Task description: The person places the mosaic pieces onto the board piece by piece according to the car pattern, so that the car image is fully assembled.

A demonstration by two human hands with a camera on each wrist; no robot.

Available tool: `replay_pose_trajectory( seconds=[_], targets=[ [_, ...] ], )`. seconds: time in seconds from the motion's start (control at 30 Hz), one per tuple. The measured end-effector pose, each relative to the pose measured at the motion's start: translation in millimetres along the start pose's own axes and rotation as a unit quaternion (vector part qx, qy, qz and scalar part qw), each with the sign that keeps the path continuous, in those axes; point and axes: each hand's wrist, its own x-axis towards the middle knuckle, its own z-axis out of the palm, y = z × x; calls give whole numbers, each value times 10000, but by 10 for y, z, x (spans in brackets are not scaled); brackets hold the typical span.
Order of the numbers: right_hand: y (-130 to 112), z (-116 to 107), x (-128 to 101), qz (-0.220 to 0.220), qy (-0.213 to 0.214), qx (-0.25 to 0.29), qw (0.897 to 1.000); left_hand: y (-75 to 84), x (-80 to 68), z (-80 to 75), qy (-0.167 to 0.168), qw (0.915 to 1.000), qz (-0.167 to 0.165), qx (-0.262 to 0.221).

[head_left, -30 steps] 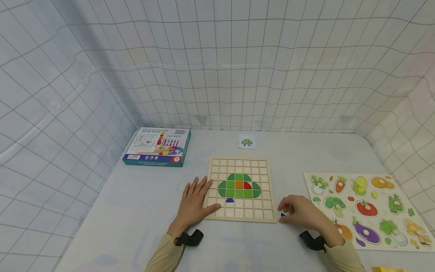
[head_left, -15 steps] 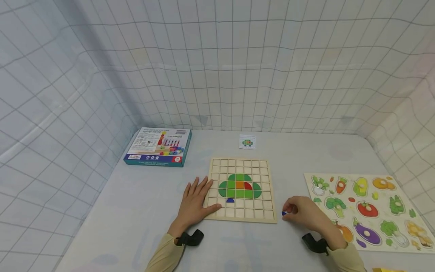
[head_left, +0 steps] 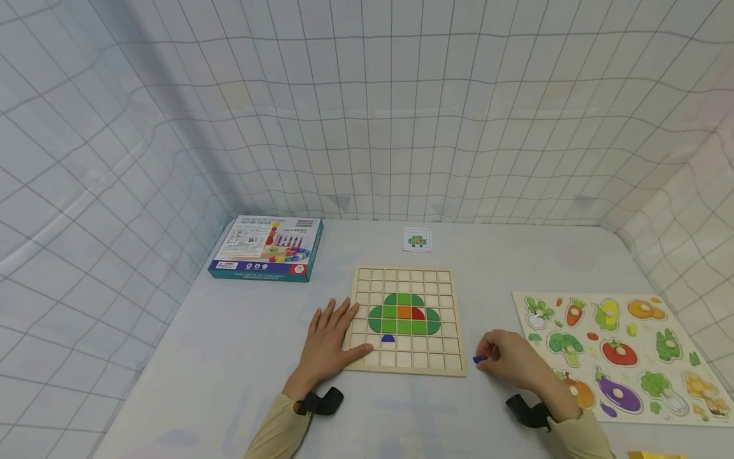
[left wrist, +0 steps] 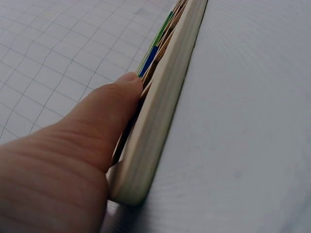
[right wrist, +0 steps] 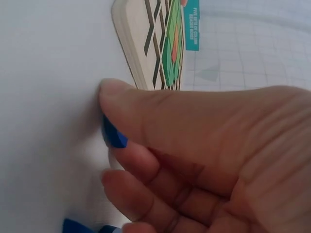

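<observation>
A wooden grid board (head_left: pixel 427 361) lies in the middle of the table, bearing green tiles (head_left: pixel 404 327), an orange tile (head_left: pixel 404 312), a red tile (head_left: pixel 418 313) and a blue half-round tile (head_left: pixel 388 338). My left hand (head_left: pixel 327 341) rests spread over the board's left edge, its thumb (left wrist: pixel 114 97) on the grid and the other fingers pointing away. Just right of the board, my right hand (head_left: pixel 510 360) pinches another blue half-round tile (right wrist: pixel 113 133) between thumb and index finger. The thumb covers part of that tile.
Behind the board lies a small pattern card (head_left: pixel 417 240). A toy box (head_left: pixel 266 248) stands at the back left. To the right is a vegetable puzzle board (head_left: pixel 585 344), partly under my right forearm. Blue pieces (right wrist: pixel 77 226) show below my right hand in its wrist view.
My right hand has shifted slightly right, away from the board, and the blue tile in its fingers has turned and shows more. The left hand stays in place.
</observation>
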Motion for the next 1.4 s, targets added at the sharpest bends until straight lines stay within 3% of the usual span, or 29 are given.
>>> replay_pose_trajectory(
  seconds=[0.5,0.83,1.03,1.4],
  targets=[
    [-37,19,-19,3,46,228,9997,-11,-11,20,84,9999,33,-56],
    [-227,47,110,-315,640,-136,9974,-29,-9,34,175,9998,94,8],
    [-434,116,233,-522,513,127,9972,-23,-6,24,-6,10000,-25,-66],
    [-751,315,461,-723,233,57,9971,-20,3,24,-94,9999,-94,23]
  ],
)
